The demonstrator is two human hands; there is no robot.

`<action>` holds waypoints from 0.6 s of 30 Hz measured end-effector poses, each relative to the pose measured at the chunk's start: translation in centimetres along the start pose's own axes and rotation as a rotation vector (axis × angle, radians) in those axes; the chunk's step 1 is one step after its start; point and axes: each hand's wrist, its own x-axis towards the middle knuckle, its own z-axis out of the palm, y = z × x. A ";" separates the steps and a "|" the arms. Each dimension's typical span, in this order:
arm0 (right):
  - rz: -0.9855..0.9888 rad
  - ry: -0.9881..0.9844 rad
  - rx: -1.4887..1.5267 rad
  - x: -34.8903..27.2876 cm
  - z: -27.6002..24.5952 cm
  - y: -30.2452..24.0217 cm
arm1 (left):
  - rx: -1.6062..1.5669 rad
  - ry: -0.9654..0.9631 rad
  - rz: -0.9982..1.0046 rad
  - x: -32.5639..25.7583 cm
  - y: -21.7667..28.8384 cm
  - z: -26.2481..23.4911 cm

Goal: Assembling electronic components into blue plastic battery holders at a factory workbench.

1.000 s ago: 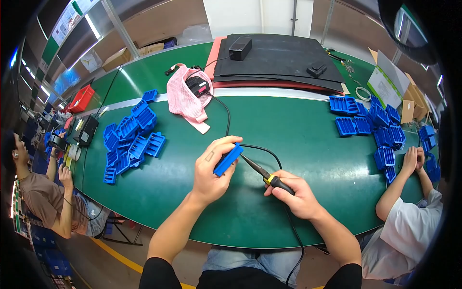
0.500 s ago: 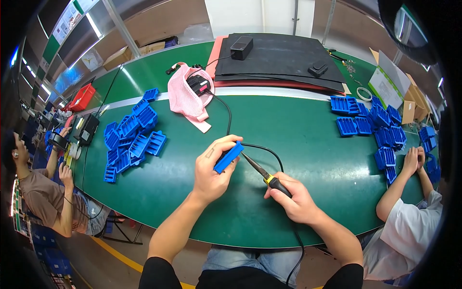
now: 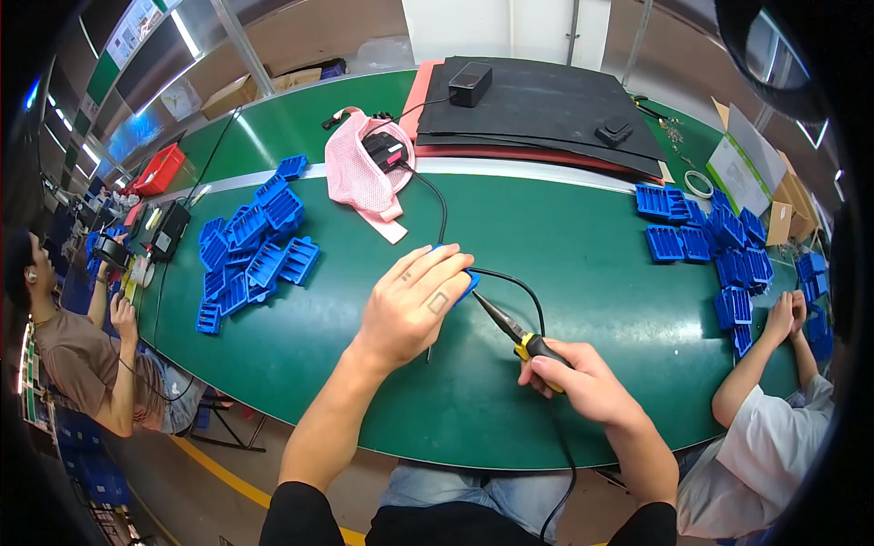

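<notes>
- bench (image 3: 583, 246) here is a long green curved one, person sitting at the near edge with both forearms coming in from the bottom
- left hand (image 3: 414, 305) lies palm down over a small blue plastic part (image 3: 468, 282), fingers curled shut around it, only a corner of blue peeking out on the right side
- the part sits on the bench about mid-way across, just ahead of the person
- right hand (image 3: 569, 382) has its fingers closed on the yellow-and-black handle of a soldering iron (image 3: 514, 332), held like a pen
- iron's dark tip points up-left and ends right at the blue part, can't tell if it's actually touching
- a black cable (image 3: 443, 205) runs from near the part back to a black box (image 3: 384, 150) lying on a pink mesh bag (image 3: 360, 177)
- pile of blue parts (image 3: 255, 246) to the left, well apart from the hands, and another blue pile (image 3: 719, 246) on the right
- black mat (image 3: 546, 114) at the far side, with a black adapter (image 3: 471, 82) on it
- a co-worker in a brown shirt (image 3: 77, 359) sits on the left, and another person's hands (image 3: 787, 314) rest by the right pile
</notes>
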 end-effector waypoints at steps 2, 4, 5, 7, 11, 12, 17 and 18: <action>-0.078 0.007 -0.055 0.3 -0.2 0.0 | -0.101 0.014 -0.098 -0.7 -0.3 0.5; -0.235 0.017 -0.142 0.8 -1.0 -0.1 | -0.260 0.079 -0.252 -1.1 -0.4 1.0; -0.313 0.020 -0.175 1.0 -1.8 -0.1 | -0.266 0.077 -0.246 -1.0 -0.2 1.0; -0.295 0.142 -0.123 0.8 -2.7 -0.4 | -0.353 0.108 -0.316 -0.5 0.3 0.8; -0.388 0.601 -0.654 1.8 -3.8 0.8 | -0.506 0.110 -0.490 -0.7 1.3 1.0; -0.387 0.679 -0.773 2.3 -4.4 1.9 | -0.504 0.108 -0.487 -0.6 1.4 0.8; -0.167 0.738 -1.093 1.6 -4.4 1.9 | -0.593 0.063 -0.447 -0.1 2.4 0.6; -0.060 0.722 -1.156 1.4 -4.1 1.5 | -0.601 0.044 -0.459 -0.3 2.7 0.6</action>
